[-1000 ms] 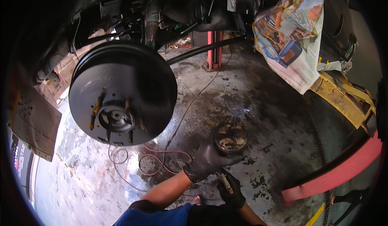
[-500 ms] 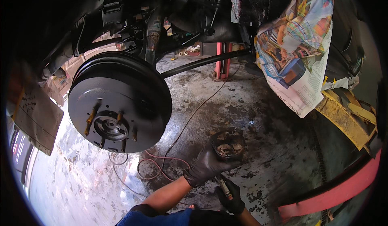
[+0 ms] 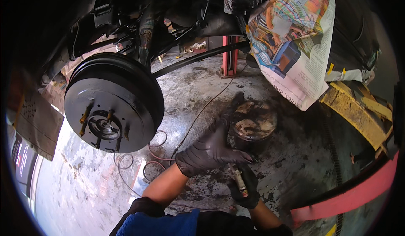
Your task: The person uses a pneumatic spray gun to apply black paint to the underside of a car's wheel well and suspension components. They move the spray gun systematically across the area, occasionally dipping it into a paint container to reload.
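My left hand (image 3: 211, 148), in a black glove, curves around the near left side of a round dark can (image 3: 255, 121) with a mottled, smeared top, its thumb apart from its fingers. Just below it, my gloved right hand (image 3: 247, 189) is closed on a tool with a stained pale handle (image 3: 239, 180). The tool's far end is hidden by my left hand, so its kind cannot be made out. Left of my hands hangs a black brake drum (image 3: 116, 105) with several rusty wheel studs.
A crumpled newspaper sheet (image 3: 295, 50) hangs from the raised vehicle at the right. Beside it are a yellow metal arm (image 3: 356, 118) and a red beam (image 3: 350, 198). A thin hose (image 3: 198, 124) loops across the stained floor (image 3: 185, 88). A red post (image 3: 230, 58) stands behind.
Both hands have moved up and forward, with the can and the pale-handled tool moving along. The can looks larger, and the drum sits slightly further left in the picture.
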{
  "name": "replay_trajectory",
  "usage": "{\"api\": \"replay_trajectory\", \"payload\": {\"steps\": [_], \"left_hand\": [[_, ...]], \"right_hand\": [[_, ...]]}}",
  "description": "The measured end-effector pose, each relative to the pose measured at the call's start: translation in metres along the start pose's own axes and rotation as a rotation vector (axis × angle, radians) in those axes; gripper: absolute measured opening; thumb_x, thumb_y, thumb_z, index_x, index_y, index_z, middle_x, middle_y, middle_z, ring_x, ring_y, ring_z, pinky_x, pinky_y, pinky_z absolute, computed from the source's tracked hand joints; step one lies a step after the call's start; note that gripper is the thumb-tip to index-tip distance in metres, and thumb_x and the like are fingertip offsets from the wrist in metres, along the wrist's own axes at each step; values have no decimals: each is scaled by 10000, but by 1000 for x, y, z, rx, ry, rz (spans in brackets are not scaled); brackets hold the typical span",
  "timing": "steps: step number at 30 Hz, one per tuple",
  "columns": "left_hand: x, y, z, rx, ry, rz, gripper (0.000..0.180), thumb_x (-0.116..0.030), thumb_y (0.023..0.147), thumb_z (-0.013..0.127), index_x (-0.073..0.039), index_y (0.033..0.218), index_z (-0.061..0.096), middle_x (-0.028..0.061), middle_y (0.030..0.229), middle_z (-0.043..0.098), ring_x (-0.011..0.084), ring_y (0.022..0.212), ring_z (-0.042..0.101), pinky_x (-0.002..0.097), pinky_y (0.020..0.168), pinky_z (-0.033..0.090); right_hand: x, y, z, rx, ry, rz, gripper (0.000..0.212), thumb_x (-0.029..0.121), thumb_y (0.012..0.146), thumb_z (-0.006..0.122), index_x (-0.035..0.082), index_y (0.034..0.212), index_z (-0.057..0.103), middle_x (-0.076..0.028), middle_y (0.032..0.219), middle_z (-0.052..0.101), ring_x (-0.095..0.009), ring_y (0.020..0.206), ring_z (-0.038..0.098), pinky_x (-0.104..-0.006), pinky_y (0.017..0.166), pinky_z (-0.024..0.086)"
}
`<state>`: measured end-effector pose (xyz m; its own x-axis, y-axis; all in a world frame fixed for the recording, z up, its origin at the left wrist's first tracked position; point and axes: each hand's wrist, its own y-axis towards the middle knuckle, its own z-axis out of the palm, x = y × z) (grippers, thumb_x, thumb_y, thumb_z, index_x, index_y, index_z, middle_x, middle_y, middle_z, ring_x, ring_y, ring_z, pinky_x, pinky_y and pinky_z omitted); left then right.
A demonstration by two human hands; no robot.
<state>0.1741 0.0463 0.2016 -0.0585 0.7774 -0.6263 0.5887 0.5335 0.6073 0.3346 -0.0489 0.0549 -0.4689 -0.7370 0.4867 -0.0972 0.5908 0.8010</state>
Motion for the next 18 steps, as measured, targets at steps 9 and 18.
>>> {"api": "replay_trajectory", "payload": {"steps": [9,18], "left_hand": [[51,-112,-22,-270,-390,-144,849,-638,975,451,-23,1542,303,163,1578,357,279,1455,343,439,1181,244],[132,-210,-4,-28,-122,-318,490,-189,1052,509,3,1483,377,177,1504,437,284,1377,439,398,1134,357]], "right_hand": [[58,33,-2,-332,-22,127,564,190,947,666,-61,1412,471,-224,1339,582,-357,1180,622,-420,975,526],[99,79,7,-504,-368,52,509,143,930,676,-38,1373,503,-136,1289,612,-220,1141,605,-351,993,479]]}}
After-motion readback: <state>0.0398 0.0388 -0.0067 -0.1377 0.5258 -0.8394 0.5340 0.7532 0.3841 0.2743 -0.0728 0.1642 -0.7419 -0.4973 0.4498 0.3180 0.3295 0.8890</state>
